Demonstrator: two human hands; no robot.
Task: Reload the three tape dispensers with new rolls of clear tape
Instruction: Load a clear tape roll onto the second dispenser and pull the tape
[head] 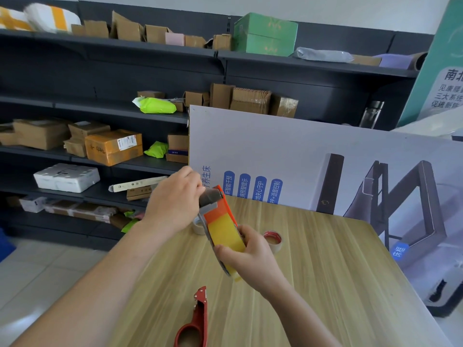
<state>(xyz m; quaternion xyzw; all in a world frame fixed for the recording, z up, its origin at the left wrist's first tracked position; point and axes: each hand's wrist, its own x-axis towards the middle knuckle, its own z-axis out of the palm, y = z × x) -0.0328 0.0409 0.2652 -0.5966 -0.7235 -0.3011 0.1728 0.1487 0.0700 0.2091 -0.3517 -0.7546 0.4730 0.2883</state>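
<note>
Holding: your right hand point(248, 256), fingers curled round the tape roll point(226, 234) in the orange dispenser point(220, 215); your left hand point(175, 201) pinches the dispenser's top end. Just beyond your right fingers: spare roll point(274, 240). Nearer you: red dispenser point(198, 319), on the table point(325, 271).

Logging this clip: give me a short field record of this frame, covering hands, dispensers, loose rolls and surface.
left hand: pinches the front end of the orange dispenser
right hand: grips the orange dispenser at its roll end
orange dispenser: held above the table, with a yellowish tape roll mounted
red dispenser: lies near the table's front edge, untouched
loose rolls: red-cored roll right of the hands; second roll partly hidden behind the orange dispenser
surface: wood-grain table
</note>
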